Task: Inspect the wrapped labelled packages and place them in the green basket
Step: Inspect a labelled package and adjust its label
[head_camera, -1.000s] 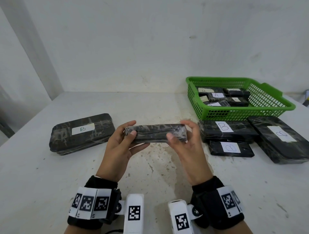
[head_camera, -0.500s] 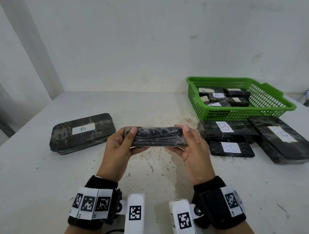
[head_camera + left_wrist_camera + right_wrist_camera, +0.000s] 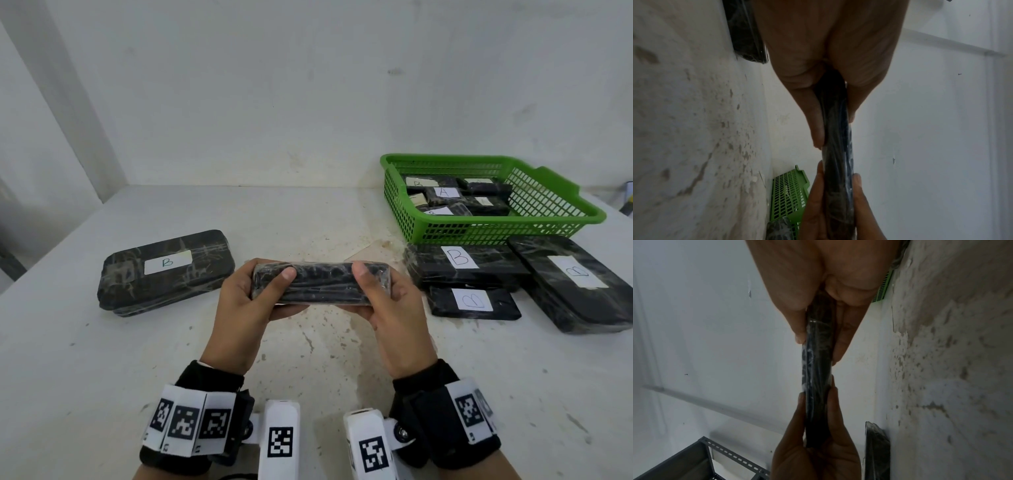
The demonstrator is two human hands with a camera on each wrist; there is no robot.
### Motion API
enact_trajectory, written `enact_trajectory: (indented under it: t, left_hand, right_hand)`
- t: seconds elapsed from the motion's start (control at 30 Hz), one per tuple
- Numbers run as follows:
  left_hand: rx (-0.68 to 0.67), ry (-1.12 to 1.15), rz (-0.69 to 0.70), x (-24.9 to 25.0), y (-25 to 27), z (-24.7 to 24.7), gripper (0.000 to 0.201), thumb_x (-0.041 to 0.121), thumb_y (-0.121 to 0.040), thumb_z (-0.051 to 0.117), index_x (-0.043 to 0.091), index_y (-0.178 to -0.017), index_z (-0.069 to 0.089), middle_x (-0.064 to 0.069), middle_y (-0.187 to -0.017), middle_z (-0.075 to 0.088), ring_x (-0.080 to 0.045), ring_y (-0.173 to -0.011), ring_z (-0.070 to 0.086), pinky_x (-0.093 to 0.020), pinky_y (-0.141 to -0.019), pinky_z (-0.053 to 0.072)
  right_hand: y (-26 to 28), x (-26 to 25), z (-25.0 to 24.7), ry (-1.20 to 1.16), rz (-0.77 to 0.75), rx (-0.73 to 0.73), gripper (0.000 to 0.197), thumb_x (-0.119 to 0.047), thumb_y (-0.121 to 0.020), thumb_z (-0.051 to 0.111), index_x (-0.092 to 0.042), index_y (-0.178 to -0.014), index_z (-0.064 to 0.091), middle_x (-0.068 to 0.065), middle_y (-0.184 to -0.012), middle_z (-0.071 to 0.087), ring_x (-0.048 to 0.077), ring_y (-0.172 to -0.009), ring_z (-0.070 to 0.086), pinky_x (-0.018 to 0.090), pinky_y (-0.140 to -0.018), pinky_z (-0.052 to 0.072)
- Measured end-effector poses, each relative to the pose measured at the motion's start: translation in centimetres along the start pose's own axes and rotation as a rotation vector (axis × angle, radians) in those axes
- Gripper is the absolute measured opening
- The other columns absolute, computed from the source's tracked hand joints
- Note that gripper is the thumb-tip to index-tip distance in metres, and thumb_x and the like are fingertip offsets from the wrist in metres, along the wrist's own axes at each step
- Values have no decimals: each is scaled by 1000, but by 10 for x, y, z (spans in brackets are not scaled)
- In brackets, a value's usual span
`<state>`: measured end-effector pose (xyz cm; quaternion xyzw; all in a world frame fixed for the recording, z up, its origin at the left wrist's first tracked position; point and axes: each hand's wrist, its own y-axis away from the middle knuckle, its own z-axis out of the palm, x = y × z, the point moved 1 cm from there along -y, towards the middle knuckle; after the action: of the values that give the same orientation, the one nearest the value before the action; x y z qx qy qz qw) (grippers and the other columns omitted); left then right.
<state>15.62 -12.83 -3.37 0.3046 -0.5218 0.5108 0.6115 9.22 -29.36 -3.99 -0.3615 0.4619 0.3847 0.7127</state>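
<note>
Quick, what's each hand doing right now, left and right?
Left hand: grips the left end of the black wrapped package, thumb on top.
Right hand: grips its right end the same way.

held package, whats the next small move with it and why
Probably roll it a little further to bring its label into sight. Both the left hand and the right hand grip the held package by its ends above the table, and only a plain wrapped side shows, no label. Once read, it could go to the green basket.
</note>
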Motion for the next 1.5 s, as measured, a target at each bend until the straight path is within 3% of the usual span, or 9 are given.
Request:
enact_trajectory:
  t: [0.13, 0.37, 0.57, 0.83, 0.93, 1.03, 1.27, 1.37, 1.5]
  left_hand:
    - [-28, 47, -45, 2, 1, 3, 37, 24, -73, 69, -4, -96, 61, -9, -84, 74, -21, -82, 74, -33, -68, 62]
    - [66, -15, 3, 1, 1, 1, 35, 23, -69, 74, -4, -88, 61, -16, -82, 72, -24, -76, 74, -30, -61, 60]
    - [-7, 0, -53, 3, 2, 2, 35, 20, -65, 77, 0, -90, 62, -13, -84, 72, -24, -79, 74, -30, -65, 60]
    - [49, -1, -31, 0, 0, 0, 30, 16, -67, 75, 0, -88, 61, -12, -81, 71, -22, -76, 74, -28, -62, 59]
    - [4, 57, -64, 2, -1, -3, 35, 16, -70, 72, 0, -99, 62, -11, -88, 73, -22, -82, 74, -28, -67, 60]
    - [-57, 107, -97, 3, -2, -2, 42, 13, -71, 69, -3, -110, 60, -16, -99, 74, -27, -91, 74, -30, -72, 60]
    - [-4, 151, -86, 2, -4, -6, 36, 11, -74, 65, -2, -108, 62, -12, -93, 75, -24, -84, 74, -27, -68, 60]
    - [6, 233, -106, 3, -5, -5, 45, 7, -73, 67, 6, -117, 57, -9, -89, 76, -21, -80, 74, -28, -66, 60]
    - [8, 329, -90, 4, -6, -5, 70, 6, -64, 85, 9, -124, 49, -10, -89, 76, -21, -84, 75, -27, -72, 59]
  right_hand:
    - [-1, 1, -3, 27, -31, 45, 20, -18, -87, 67, -1, -99, 69, 20, -95, 74, 31, -90, 73, 36, -73, 61]
    - [1, 4, 1, 11, 15, -38, 38, -30, -75, 72, -2, -100, 68, 18, -98, 74, 30, -93, 73, 37, -77, 60]
    - [2, 4, -1, 105, -65, 46, 28, -25, -72, 77, -6, -92, 70, 12, -91, 75, 29, -89, 73, 49, -85, 58]
    - [1, 3, 2, 19, 21, -58, 37, -22, -74, 74, -7, -106, 66, 14, -103, 74, 29, -99, 71, 39, -83, 59]
    - [1, 2, 1, 12, 0, -24, 33, -12, -80, 71, -9, -112, 64, 10, -104, 74, 22, -99, 72, 30, -76, 59]
    - [0, 4, -1, 1, 16, 23, 30, -4, -86, 67, -12, -115, 63, 11, -106, 74, 23, -99, 72, 29, -75, 60]
    - [1, -2, 6, -218, 63, -66, 49, -22, -86, 57, -11, -134, 53, 8, -118, 71, 24, -108, 69, 32, -80, 59]
    - [1, -1, 7, -223, 65, -40, 42, -15, -95, 50, -8, -137, 50, 13, -122, 68, 24, -108, 69, 33, -81, 59]
    - [-2, -2, 3, -218, 35, 12, 30, -11, -100, 46, -8, -129, 55, 6, -106, 74, 21, -101, 71, 32, -81, 59]
